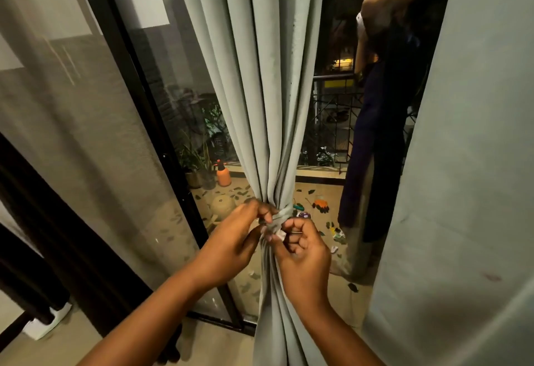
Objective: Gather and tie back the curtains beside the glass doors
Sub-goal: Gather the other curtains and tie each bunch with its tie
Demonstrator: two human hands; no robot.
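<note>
Fig. legend, near to far. Both forearms enter from the bottom edge and meet at the cinched waist of the pale green curtain (277, 122), which hangs vertically down the middle of the view; long axis runs top to bottom, w/ folds pinched narrowest right where the hands work.

L hand (231, 245): fingers curled shut on the left side of the bunch, fingertips tucked into the fabric at the pinch. R hand (303, 253): closed on the right side, slightly lower, gripping a fabric band or tie-back (281, 218) wrapped across the bunch; a small white bit shows at its fingertips, too small to identify. The two hands lie on opposite sides of the bunch, about equally near; the tie runs crosswise, i.e. perpendicular to the hanging folds.

Judgement: tie is mid-fastening, not yet secured; next move likely pulls the ends sideways, away from each other.

Behind: glass door (161, 122) w/ dark frame at left; a second curtain panel (468, 163) at right, ungathered. Farther out: balcony floor w/ orange spray bottle (223, 176), potted plants, scattered leaves.
</note>
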